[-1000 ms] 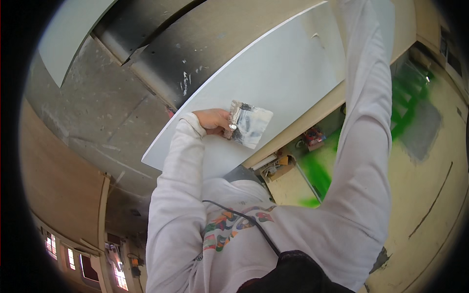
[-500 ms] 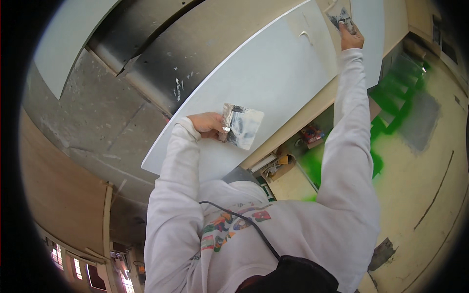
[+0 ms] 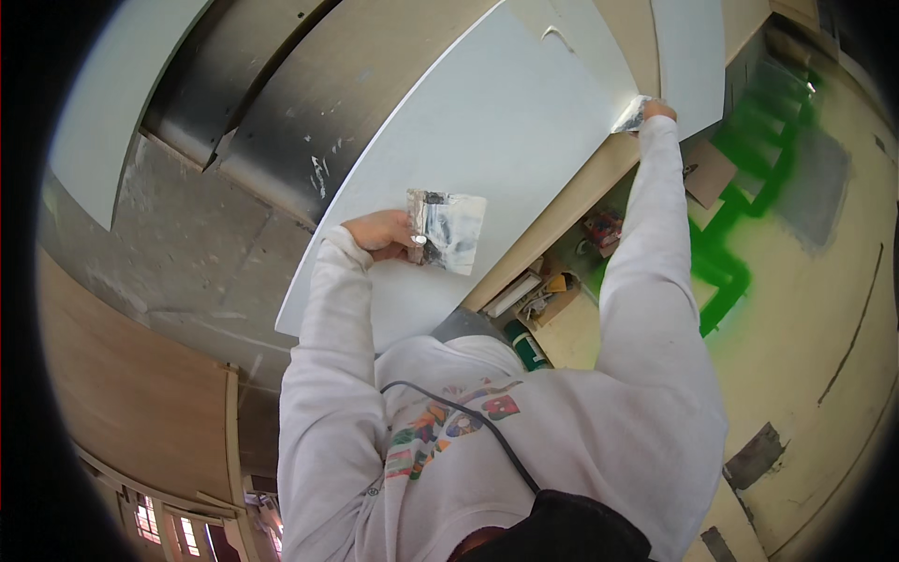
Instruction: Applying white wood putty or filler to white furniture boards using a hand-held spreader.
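My left hand (image 3: 382, 234) is closed on the edge of a flat, putty-smeared scraper blade (image 3: 454, 234), held over the near part of a pale panel. My right hand (image 3: 660, 110) reaches far forward, closed on a putty knife (image 3: 631, 114) whose blade lies at the right edge of the panel (image 3: 487, 122). On the panel's far part is a small curved dab of filler (image 3: 558, 37), with a smeared beige patch beside it. The fingers of my right hand are partly hidden by the wrist.
A second pale panel (image 3: 691, 66) lies beyond my right hand. Below the panel's right side, a box of tools (image 3: 552, 295) and a green cylinder (image 3: 526, 347) stand on the floor. Green paint (image 3: 726, 281) marks the floor at right. Dark sheets (image 3: 281, 122) lie at left.
My right hand and its putty knife have moved nearer, down to the panel's right edge. My left hand has shifted slightly left with the scraper, and the whole view has shifted a little.
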Available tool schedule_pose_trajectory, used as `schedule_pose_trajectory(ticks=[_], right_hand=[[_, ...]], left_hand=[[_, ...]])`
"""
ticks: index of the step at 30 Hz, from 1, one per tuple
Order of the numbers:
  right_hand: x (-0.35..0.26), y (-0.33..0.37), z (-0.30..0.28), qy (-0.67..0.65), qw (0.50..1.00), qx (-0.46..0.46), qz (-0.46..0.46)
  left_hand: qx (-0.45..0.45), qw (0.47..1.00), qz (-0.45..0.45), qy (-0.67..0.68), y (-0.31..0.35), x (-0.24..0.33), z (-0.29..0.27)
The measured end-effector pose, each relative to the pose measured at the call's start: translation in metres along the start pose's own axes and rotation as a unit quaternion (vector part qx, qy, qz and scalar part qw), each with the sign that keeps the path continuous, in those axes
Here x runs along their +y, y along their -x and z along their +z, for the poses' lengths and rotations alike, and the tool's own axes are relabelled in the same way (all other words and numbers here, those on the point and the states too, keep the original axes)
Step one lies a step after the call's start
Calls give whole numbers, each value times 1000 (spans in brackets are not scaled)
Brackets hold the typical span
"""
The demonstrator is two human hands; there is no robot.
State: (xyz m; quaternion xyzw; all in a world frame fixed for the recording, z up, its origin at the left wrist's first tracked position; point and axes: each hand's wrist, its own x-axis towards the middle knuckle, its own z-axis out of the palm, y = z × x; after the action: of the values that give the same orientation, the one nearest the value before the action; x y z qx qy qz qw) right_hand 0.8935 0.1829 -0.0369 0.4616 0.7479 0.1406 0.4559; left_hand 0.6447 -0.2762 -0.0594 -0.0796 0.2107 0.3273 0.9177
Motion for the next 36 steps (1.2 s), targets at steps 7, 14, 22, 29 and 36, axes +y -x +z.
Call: schedule_pose_trajectory(ticks=[7,14,22,29,36], right_hand=[[-96,31,-119,-248,964,48,85],[-153,-5,-198,-201,973,112,-11],[-173,-81,-188,4,947,255,-197],[-77,83,-203,-542,793,244,-136],[-80,260,-114,-733,625,197,-183]], left_hand=[[-16,1000,1,5,-3,1,1],[-15,1000,17,10,-3,1,3],[-20,1000,16,-2,-8,4,4],[-42,999,29,6,-5,2,0],[41,963,256,75,-5,-14,28]])
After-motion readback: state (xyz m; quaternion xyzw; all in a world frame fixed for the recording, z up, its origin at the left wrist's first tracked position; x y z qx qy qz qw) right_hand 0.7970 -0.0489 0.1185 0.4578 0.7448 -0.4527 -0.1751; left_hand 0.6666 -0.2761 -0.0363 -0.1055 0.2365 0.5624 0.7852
